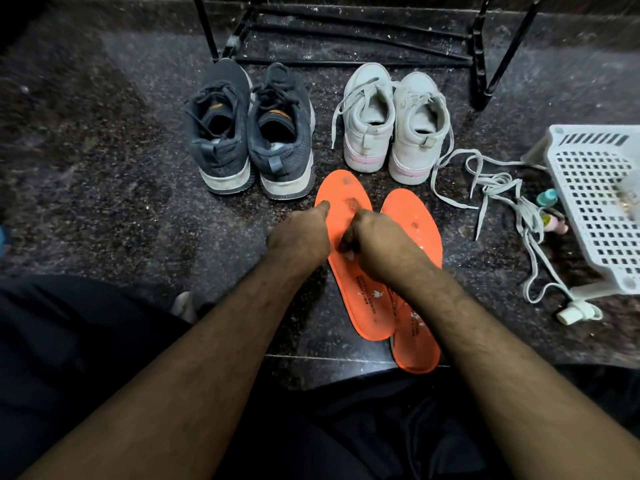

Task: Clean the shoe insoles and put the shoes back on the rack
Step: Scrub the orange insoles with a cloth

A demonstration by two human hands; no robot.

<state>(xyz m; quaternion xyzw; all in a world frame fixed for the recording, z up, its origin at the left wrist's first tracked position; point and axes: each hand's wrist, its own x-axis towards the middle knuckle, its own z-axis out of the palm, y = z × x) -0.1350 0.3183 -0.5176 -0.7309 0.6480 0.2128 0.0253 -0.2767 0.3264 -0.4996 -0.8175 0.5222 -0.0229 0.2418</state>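
Two stained orange insoles (349, 258) overlap; both hands' fingers (323, 206) curl, possibly pinching one.

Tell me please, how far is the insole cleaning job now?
Done: both orange insoles are out, on the floor. In hand: both hands, left hand and right hand, work on the left insole. Left: dark stains remain; dark shoes and white shoes stand off the rack.

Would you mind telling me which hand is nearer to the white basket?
The right hand. It sits over the orange insoles, on the side toward the white basket; the left hand lies farther away, at the insoles' far edge.
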